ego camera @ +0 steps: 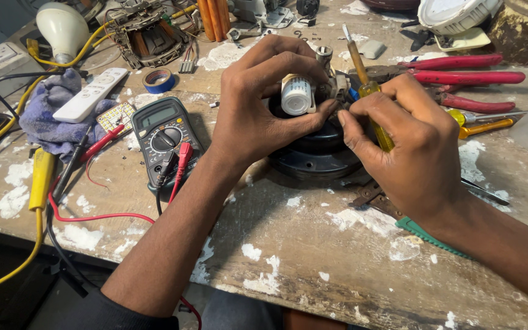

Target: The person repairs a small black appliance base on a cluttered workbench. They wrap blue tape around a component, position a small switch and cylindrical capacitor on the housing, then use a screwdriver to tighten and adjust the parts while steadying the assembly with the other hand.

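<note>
Workbench (313,256): worn wood, flecked with white paint. The near edge runs across the bottom of the view, and the strip along it is bare apart from both forearms. The far half is crowded.

Black round motor housing (316,153): sits mid-bench, slightly toward the far side, under both hands.

White cylindrical capacitor (296,95): lies on top of the housing, pinched between thumb and fingers of the left hand (264,104).

Left hand: curled closed over the capacitor, wrist bent down, forearm rising from the near edge.

Right hand (404,146): fisted around a yellow-handled screwdriver (371,91), whose shaft points toward the far edge. The fingertips meet the small parts just beside the capacitor. The forearm enters from the near right corner.

Multimeter (165,137): left of the left wrist, close by, with red and black leads trailing to the near edge.

Red-handled pliers (459,76): far right, just beyond the right hand.

Blue cloth (56,119), white remote (90,95), tape roll (158,79): far left, well apart from the hands.
</note>
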